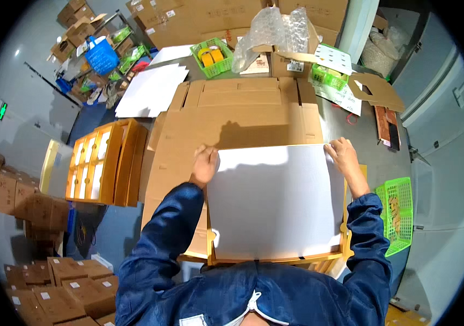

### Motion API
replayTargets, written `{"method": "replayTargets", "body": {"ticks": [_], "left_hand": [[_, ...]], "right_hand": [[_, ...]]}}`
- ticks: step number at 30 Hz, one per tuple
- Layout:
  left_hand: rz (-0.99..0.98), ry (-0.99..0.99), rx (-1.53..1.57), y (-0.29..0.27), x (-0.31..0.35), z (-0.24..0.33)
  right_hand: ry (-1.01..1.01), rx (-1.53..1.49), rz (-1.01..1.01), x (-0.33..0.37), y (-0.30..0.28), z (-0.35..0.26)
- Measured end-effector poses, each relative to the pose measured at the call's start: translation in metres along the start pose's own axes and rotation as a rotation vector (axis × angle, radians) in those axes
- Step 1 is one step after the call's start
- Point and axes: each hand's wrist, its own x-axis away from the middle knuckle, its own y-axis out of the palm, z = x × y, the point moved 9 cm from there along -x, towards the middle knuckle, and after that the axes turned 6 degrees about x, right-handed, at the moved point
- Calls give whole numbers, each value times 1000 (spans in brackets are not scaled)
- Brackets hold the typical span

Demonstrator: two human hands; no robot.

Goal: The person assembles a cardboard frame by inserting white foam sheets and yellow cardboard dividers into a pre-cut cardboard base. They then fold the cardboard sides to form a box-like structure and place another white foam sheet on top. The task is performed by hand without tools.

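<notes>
In front of my body a large white board [278, 204] lies within a light wooden frame [346, 242], whose edges show along the sides and the near end. My left hand [204, 164] is closed at the board's far left corner, fingers curled over the edge. At the far right corner my right hand [344, 157] grips the edge, thumb on the white face. The fingertips beneath are partly hidden. Under and beyond the frame spreads a flat brown cardboard sheet [237, 117], and my arms cast shadows over both.
Left stand wooden cabinets [113, 163] with white-fronted drawers. White sheets [153, 89] and a green basket [213, 64] with tape rolls lie on the far table, near bubble wrap [278, 38]. Another green basket [397, 214] is at right. Stacked cartons [63, 293] fill the lower left.
</notes>
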Motion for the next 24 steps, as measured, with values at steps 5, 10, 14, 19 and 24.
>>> {"method": "replayTargets", "body": {"ticks": [5,10,14,19,24], "left_hand": [[59,32,-63,19,2,-15],[95,-98,-324,14,2,22],[206,-33,-31,5,16,23],[186,-61,81,-2,12,33],[79,-78,122,21,2,19]], "right_hand": [[18,-6,68,4,39,15],[-87,198,101,4,43,-7],[-107,215,210,15,27,-6],[-104,317,203,22,4,-12],[-53,313,89,27,25,4]]}}
